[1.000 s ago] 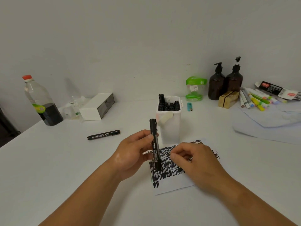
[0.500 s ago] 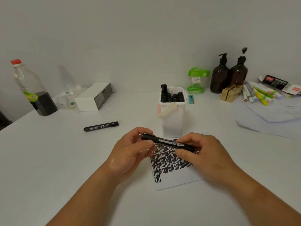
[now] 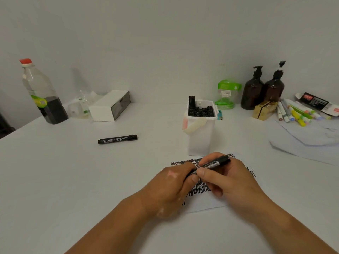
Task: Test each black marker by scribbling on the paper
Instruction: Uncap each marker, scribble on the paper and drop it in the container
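Centrally, just above a white sheet of paper [image 3: 205,206] covered in dense black scribbles, a slim black marker [image 3: 214,163] with a white printed label is held between both hands. It is tilted, its far end raised towards the upper right. The lower left end is wrapped by the curled fingers of the left hand [image 3: 172,184], so that end is hidden and it cannot be told whether a cap is on it. The barrel is pinched by the right hand [image 3: 229,180] between the thumb on the near side and the bent fingers on the far side. The thumbs of both hands lie just beside each other.

The paper lies flat on a white table [image 3: 91,180], partly covered by the hands. Just behind it stands a tall white plastic tub [image 3: 200,136] with a cream handle, filled with upright black markers [image 3: 200,111], one seated higher than the rest. A second black marker [image 3: 117,139] lies capped on the table, well to the left of the tub. Along the wall are seen a clear plastic bottle [image 3: 44,96] with a red cap and dark liquid, a white rectangular box [image 3: 110,105], two amber pump bottles [image 3: 264,90] and a heap of coloured pens [image 3: 297,114].
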Demonstrator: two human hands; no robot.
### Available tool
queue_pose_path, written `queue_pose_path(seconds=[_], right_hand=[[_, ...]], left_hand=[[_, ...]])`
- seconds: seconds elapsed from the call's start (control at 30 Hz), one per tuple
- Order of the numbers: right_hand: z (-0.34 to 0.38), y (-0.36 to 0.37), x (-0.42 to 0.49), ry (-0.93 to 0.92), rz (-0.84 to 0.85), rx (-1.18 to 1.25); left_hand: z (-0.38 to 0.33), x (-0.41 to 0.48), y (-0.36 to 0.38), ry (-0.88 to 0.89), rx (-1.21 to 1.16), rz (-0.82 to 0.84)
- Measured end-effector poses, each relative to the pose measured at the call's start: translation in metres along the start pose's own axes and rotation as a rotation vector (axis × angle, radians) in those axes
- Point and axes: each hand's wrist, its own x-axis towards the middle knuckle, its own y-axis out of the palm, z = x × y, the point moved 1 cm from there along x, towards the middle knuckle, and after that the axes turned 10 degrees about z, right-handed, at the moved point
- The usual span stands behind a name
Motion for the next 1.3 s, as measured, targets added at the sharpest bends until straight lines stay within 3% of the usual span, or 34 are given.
queue_pose_path(seconds=[0.33, 0.43, 0.57, 0.77, 0.93, 1.3], right_hand=[[0.002, 0.003, -0.002, -0.03, 0.05, 0.003], [0.001, 0.003, -0.001, -0.037, -0.056, 0.001], [0.002, -0.01, 0.0, 0.013, -0.163, 0.108], [-0.002, 0.004, -0.005, 0.121, 0.112, -0.142], [-0.009, 0.009, -0.005, 0.114, 0.061, -0.441], [-0.01, 0.011, -0.005, 0.12, 0.079, -0.526]], left_hand=[[-0.002, 0.001, -0.001, -0.015, 0.03, -0.02], [0.003, -0.001, -0.004, -0.025, -0.083, 0.001], [0.023, -0.006, -0.016, -0.132, -0.05, -0.12], [0.037, -0.008, -0.015, -0.247, 0.094, -0.006], [0.04, -0.007, -0.015, -0.27, 0.112, 0.032], [0.044, -0.007, -0.014, -0.282, 0.122, 0.059]])
